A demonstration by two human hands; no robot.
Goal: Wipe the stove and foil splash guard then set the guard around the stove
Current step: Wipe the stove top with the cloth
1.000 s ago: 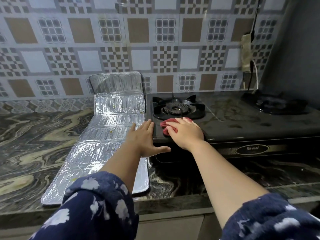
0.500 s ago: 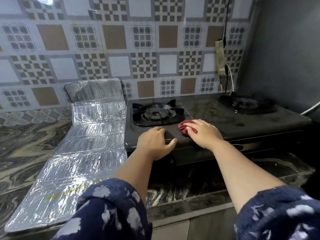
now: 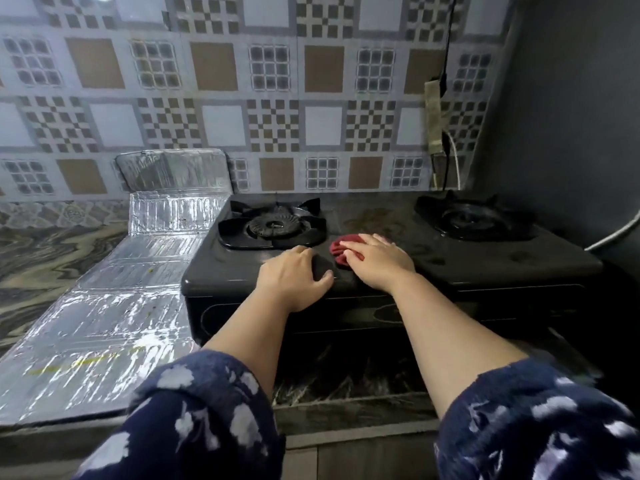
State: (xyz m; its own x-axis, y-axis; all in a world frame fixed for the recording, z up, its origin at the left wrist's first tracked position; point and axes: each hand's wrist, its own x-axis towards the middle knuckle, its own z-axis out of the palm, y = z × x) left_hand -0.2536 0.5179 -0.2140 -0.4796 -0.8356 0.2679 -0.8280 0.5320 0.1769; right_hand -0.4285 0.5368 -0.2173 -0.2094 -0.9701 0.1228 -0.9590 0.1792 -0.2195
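A black two-burner gas stove (image 3: 433, 268) sits on the marble counter. My right hand (image 3: 377, 259) presses flat on a red cloth (image 3: 341, 247) on the stove top, between the two burners near the front. My left hand (image 3: 294, 278) rests on the stove's front edge, fingers curled over the rim, just left of the cloth. The foil splash guard (image 3: 114, 299) lies unfolded flat on the counter left of the stove, its far panel leaning up against the tiled wall.
The left burner (image 3: 273, 225) and right burner (image 3: 478, 216) carry black grates. A power strip with cables (image 3: 434, 116) hangs on the tiled wall behind the stove. A dark wall (image 3: 571, 116) closes the right side. The marble counter (image 3: 41, 244) extends left.
My right hand has slid the red cloth rightward along the stove top. My left hand has moved from the stove's left corner onto its front edge. The view has shifted right.
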